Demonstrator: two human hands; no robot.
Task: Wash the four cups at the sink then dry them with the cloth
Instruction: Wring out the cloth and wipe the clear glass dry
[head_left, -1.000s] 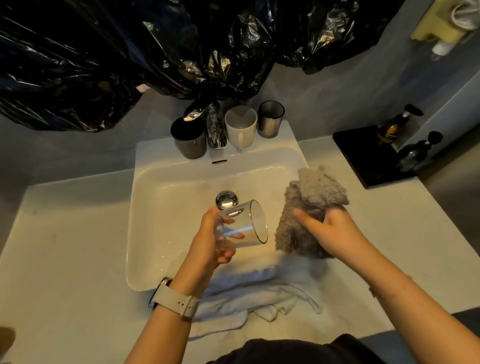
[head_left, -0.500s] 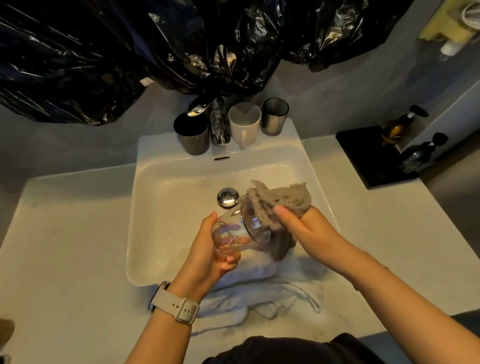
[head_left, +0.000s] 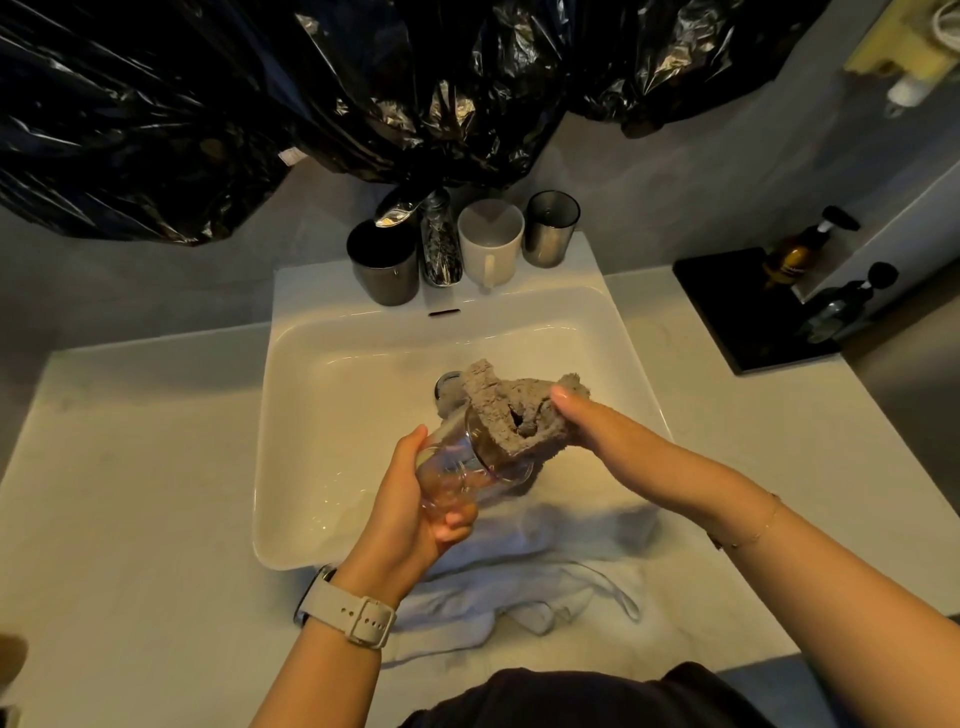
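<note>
Frame ctr: left hand (head_left: 415, 499) grips clear glass cup (head_left: 462, 467), tilted over white sink (head_left: 322, 395). Right hand (head_left: 592, 426) clutches fuzzy grey cloth (head_left: 511, 415) at cup's mouth.

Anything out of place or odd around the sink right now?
Black plastic bags hang low over the tap, hiding its top. A white towel droops over the sink front rim. Nothing spilled or broken.

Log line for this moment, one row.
phase: drying | left hand: holds clear cup | right hand: pushes grey cloth into cup | over sink
</note>
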